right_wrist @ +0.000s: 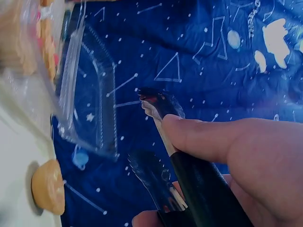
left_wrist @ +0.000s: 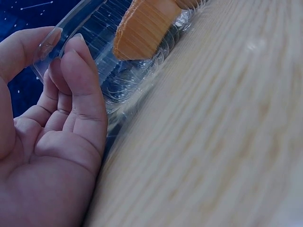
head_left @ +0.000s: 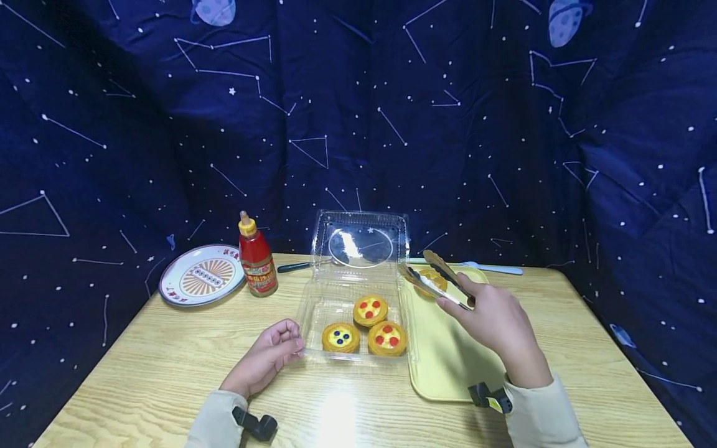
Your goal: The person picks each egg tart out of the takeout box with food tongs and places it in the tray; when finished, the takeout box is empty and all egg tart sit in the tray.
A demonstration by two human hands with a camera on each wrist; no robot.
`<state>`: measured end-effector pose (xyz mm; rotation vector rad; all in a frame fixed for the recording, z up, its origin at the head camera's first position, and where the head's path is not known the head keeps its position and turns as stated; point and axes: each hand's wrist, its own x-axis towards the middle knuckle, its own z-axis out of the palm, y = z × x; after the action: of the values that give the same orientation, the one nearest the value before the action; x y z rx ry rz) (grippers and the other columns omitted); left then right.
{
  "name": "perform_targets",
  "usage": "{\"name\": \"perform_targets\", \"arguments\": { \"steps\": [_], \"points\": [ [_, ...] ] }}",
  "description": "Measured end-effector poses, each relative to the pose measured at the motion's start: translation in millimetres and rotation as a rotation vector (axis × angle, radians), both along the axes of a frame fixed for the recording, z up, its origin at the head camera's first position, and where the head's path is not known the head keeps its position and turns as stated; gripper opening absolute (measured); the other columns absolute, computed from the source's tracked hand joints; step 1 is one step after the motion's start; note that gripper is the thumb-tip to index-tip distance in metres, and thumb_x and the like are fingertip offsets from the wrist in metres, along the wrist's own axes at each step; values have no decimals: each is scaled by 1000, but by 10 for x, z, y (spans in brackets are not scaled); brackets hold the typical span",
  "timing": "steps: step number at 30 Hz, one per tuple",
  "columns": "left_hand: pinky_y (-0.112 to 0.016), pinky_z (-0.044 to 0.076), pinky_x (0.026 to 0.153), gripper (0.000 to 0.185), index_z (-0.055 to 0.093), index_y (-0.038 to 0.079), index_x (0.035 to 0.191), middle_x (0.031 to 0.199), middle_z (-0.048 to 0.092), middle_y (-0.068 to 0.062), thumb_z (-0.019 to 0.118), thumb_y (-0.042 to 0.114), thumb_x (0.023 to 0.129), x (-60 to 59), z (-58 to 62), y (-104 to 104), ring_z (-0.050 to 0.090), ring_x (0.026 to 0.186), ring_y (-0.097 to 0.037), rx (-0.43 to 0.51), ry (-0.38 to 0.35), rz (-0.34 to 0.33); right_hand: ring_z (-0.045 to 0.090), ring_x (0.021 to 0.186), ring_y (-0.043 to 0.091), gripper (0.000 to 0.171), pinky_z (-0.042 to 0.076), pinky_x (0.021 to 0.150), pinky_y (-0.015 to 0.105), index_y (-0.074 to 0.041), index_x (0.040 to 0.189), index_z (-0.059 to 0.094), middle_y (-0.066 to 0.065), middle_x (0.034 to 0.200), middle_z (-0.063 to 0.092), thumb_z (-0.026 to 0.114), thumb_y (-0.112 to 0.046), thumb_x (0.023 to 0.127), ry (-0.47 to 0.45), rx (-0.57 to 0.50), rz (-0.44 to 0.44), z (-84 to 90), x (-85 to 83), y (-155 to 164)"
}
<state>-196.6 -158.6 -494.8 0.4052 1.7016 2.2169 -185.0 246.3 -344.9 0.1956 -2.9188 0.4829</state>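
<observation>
My left hand (head_left: 267,356) pinches the near left rim of a clear plastic clamshell box (head_left: 319,310), whose lid (head_left: 361,246) stands raised at the back. Inside the box sit a tart with blue dots (head_left: 340,338) and two tarts with red dots, one nearer (head_left: 387,339) and one behind (head_left: 370,310). Metal tongs (head_left: 448,272) are gripped in my right hand (head_left: 495,317), their tips spread apart above a yellow tray (head_left: 448,373). Another tart (head_left: 430,281) lies on that tray, partly hidden by the tongs; between the tips I see no food in the right wrist view.
A red sauce bottle (head_left: 259,261) with a yellow cap stands left of the box, beside a patterned plate (head_left: 182,292) at the table's left edge. A dark-handled utensil (head_left: 294,267) and a pale blue fork (head_left: 498,269) lie toward the back. A starry dark-blue cloth (head_left: 358,124) hangs behind.
</observation>
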Motion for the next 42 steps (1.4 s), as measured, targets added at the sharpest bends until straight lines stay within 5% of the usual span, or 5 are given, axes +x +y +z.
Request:
{"name": "perform_targets", "arguments": {
  "steps": [10, 26, 42],
  "points": [
    [-28, 54, 82, 10, 50, 6, 102, 90, 52, -1, 57, 3, 96, 9, 8, 3, 56, 88, -14, 2, -1, -1, 64, 90, 28, 74, 49, 60, 46, -11, 140, 56, 11, 107, 70, 64, -61, 87, -33, 18, 75, -55, 88, -315],
    [-28, 53, 84, 10, 50, 6, 101, 90, 52, 0, 58, 2, 96, 1, 3, 13, 57, 89, -14, 7, 15, -17, 66, 83, 31, 68, 49, 55, 43, -12, 137, 59, 18, 117, 67, 72, -52, 84, -131, 79, 108, -287, 62, -600],
    [-29, 53, 84, 11, 50, 7, 102, 91, 52, 0, 56, 0, 96, -1, 5, 6, 56, 88, -14, 14, 5, -4, 66, 80, 32, 68, 51, 56, 44, -10, 132, 61, 15, 106, 69, 76, -52, 80, -163, 142, 79, -374, 33, -727]
  ]
}}
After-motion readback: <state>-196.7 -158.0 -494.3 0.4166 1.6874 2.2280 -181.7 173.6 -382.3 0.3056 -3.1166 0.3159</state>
